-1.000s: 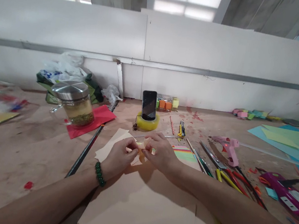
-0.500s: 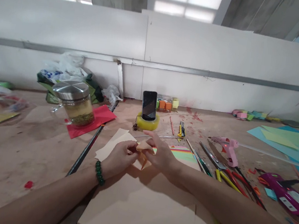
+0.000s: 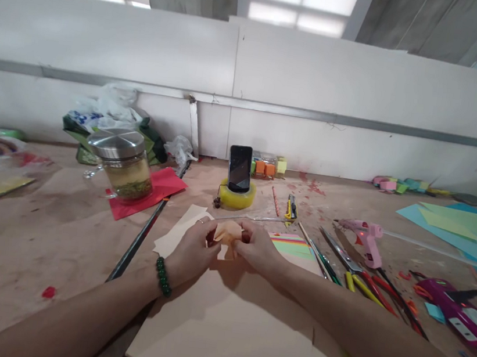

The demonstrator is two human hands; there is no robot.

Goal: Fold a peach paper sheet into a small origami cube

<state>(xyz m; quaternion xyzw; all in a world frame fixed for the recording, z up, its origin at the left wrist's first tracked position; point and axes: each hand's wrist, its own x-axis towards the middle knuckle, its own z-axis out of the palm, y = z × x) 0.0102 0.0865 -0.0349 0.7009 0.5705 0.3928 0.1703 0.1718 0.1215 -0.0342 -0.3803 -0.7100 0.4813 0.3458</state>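
A small folded piece of peach paper [image 3: 228,234] is held between my two hands, above a stack of peach sheets [image 3: 228,323]. My left hand [image 3: 194,246], with a green bead bracelet [image 3: 163,277] at the wrist, pinches its left side. On the right side, the thumb and fingers of my right hand [image 3: 261,249] close on the same piece. Cut peach paper [image 3: 181,228] lies beyond my left hand. Coloured sheets [image 3: 291,245] show beyond my right wrist.
A phone [image 3: 239,168] leans on a yellow tape roll [image 3: 236,197]. At left stands a lidded glass mug [image 3: 127,170] on red paper [image 3: 167,184]. Scissors [image 3: 343,254], a utility knife [image 3: 291,207], a pink glue gun [image 3: 366,239] and a purple glue gun [image 3: 458,310] lie at right.
My right hand's raised index finger has come down onto the paper, and both hands now pinch its opposite sides. The folded piece has turned, showing a broader face.
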